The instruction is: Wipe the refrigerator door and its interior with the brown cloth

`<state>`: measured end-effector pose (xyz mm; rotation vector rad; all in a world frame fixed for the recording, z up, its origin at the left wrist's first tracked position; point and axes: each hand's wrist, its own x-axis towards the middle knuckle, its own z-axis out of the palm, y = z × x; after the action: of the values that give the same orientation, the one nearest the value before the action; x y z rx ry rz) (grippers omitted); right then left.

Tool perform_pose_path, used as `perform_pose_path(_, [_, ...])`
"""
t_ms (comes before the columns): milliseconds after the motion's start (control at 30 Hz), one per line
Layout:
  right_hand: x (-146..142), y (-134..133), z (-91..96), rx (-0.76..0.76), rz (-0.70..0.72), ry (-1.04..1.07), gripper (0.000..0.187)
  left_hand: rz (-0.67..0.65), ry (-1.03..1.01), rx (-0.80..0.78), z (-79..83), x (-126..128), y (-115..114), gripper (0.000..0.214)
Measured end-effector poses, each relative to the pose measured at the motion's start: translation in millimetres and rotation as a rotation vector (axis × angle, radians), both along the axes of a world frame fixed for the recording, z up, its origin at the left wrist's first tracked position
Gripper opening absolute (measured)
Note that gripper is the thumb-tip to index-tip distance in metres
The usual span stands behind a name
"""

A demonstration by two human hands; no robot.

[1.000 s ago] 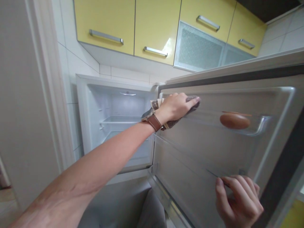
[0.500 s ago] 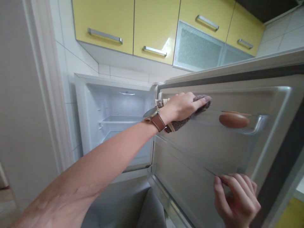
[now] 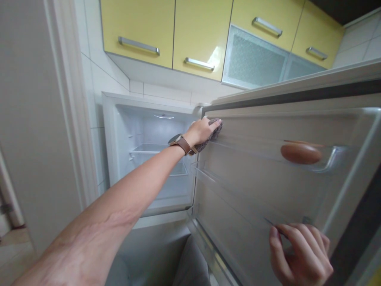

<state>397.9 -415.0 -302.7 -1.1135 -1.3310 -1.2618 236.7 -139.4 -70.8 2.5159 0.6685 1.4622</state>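
Observation:
My left hand (image 3: 199, 132), with a watch (image 3: 181, 143) on its wrist, is closed around a dark brown cloth (image 3: 216, 128). It presses the cloth to the inner side of the open fridge door (image 3: 253, 186), high up near the hinge. Low on the right, my right hand (image 3: 300, 252) has thumb and forefinger pinched on the thin rim of a clear door shelf (image 3: 208, 175). Part of the cloth is hidden behind my left hand.
A smooth, rounded brown object (image 3: 301, 153) sits in the upper door shelf. The fridge compartment (image 3: 149, 127) behind my arm has clear shelves. Yellow cupboards (image 3: 202, 31) hang above, and a pale door frame (image 3: 65, 99) stands at left.
My left hand has slid the cloth left along the upper door toward the hinge. My right hand keeps its place on the shelf rim. The view has shifted slightly.

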Motion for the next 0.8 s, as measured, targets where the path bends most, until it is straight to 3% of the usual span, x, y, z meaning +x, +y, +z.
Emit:
perform_pose_path(267, [3,-1,-0.8,-0.011,0.013,-0.006,0.011,0.118,0.039,0.110,-9.1,4,-5,0.066])
perform_pose_path(400, [8,-1,0.2,0.006,0.026,-0.017,0.013,0.156,0.062,0.130,-7.9,6,-20,0.068])
perform_pose_path(800, [11,1,-0.6,0.011,0.022,-0.016,0.012,-0.069,0.156,0.206,-3.5,25,-124,0.077])
